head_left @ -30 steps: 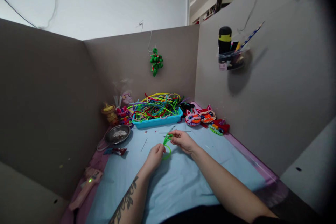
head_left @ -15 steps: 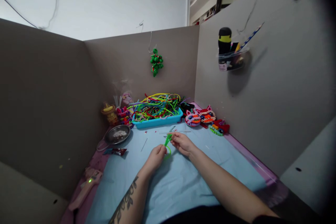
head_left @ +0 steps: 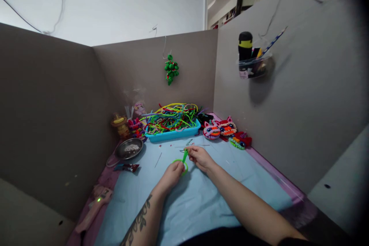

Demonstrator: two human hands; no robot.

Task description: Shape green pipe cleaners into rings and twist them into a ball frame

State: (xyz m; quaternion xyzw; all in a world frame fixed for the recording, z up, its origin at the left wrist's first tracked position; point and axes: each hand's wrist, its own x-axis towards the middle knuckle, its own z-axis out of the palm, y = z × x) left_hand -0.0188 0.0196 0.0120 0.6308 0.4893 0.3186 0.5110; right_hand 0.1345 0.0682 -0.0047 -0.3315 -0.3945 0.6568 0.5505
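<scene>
Bright green pipe cleaner [head_left: 185, 157] stretches between my two hands over the middle of the blue cloth. My left hand [head_left: 174, 170] is closed around its lower part, where a loop bows out on both sides of the fingers. At the upper end, my right hand [head_left: 198, 156] pinches it between thumb and fingertips. Whether it is one strand or several bunched together, I cannot tell. Just beyond the hands lie a thin clear stick [head_left: 198, 145] and small dark bits.
A blue tray [head_left: 173, 135] heaped with coloured pipe cleaners stands at the back. Fuzzy animal-face pieces [head_left: 211, 130] sit to its right. Leftward are a metal dish [head_left: 129, 149] with white bits, a torn packet [head_left: 127, 167] and a pink glue gun [head_left: 93, 207]. Grey panels surround the table.
The green loop has opened wider and now also shows left of my left hand. My left hand has shifted slightly right; the right hand keeps its pinch.
</scene>
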